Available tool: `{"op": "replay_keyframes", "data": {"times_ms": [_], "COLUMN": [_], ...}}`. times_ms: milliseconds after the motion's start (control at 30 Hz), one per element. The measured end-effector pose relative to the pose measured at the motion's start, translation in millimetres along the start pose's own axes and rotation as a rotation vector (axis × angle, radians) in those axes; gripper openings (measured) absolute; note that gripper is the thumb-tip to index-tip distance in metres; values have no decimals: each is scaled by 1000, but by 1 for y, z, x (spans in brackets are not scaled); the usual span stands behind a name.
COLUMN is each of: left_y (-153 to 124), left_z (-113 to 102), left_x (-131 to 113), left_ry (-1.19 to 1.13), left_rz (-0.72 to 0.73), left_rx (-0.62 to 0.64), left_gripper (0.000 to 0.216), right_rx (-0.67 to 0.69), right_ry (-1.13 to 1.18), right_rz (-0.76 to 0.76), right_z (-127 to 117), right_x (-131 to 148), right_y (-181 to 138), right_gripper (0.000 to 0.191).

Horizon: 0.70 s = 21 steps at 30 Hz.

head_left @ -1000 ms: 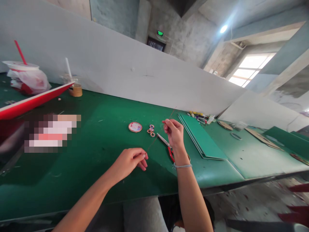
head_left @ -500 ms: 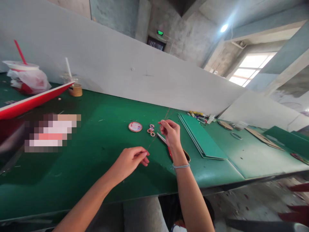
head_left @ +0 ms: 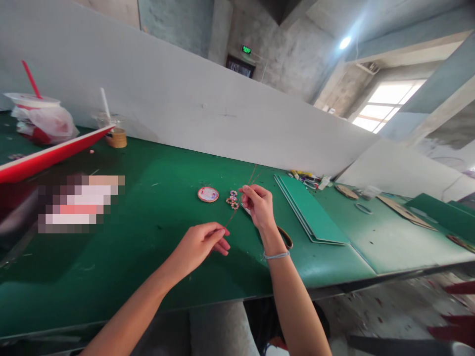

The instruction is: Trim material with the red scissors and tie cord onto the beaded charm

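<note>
A thin reddish-brown cord [head_left: 231,217] runs slantwise between my two hands. My left hand [head_left: 208,238] pinches its lower end between thumb and forefinger, the other fingers loosely curled. Higher up, my right hand [head_left: 259,203] has thumb and forefinger pressed together on the cord, and loose strands stick up beyond it. Just left of that hand lies a small cluster of pink and dark beads [head_left: 232,200]. Scissors [head_left: 286,237] are mostly hidden under my right hand and wrist. A round tin-like disc with a printed top [head_left: 208,194] rests farther left.
Green boards [head_left: 313,210] are stacked to the right, with pens and small tools [head_left: 306,179] behind them. At the left stand a red-edged tray [head_left: 55,154], a bagged cup [head_left: 42,118] and a jar [head_left: 118,138]. A white partition [head_left: 178,109] closes off the table's back.
My right hand has shifted slightly left and now covers more of the scissors' blades. My left hand has barely moved, and the cord stays between both hands.
</note>
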<state>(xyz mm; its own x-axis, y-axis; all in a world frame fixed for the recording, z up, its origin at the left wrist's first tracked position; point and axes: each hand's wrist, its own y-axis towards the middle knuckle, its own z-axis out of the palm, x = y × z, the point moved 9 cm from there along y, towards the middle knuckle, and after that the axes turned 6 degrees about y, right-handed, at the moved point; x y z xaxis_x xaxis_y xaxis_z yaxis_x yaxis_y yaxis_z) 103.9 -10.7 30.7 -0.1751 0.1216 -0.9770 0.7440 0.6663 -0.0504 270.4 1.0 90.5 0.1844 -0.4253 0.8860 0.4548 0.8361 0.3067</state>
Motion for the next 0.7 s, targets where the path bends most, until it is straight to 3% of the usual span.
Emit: {"op": "replay_keyframes", "data": {"times_ms": [233, 700], "left_y": [-4, -2], "left_z": [8, 7], "left_x": [0, 1], "left_ry": [-105, -34], "left_rz": [-54, -21], "left_rx": [97, 72], "left_gripper": [25, 27], "right_rx": [-3, 2], "right_ry": [-30, -13], "right_rz": [6, 10], "right_z": [1, 2], "right_x": [-1, -2], "right_y": [-1, -1], "right_gripper": [25, 24]}}
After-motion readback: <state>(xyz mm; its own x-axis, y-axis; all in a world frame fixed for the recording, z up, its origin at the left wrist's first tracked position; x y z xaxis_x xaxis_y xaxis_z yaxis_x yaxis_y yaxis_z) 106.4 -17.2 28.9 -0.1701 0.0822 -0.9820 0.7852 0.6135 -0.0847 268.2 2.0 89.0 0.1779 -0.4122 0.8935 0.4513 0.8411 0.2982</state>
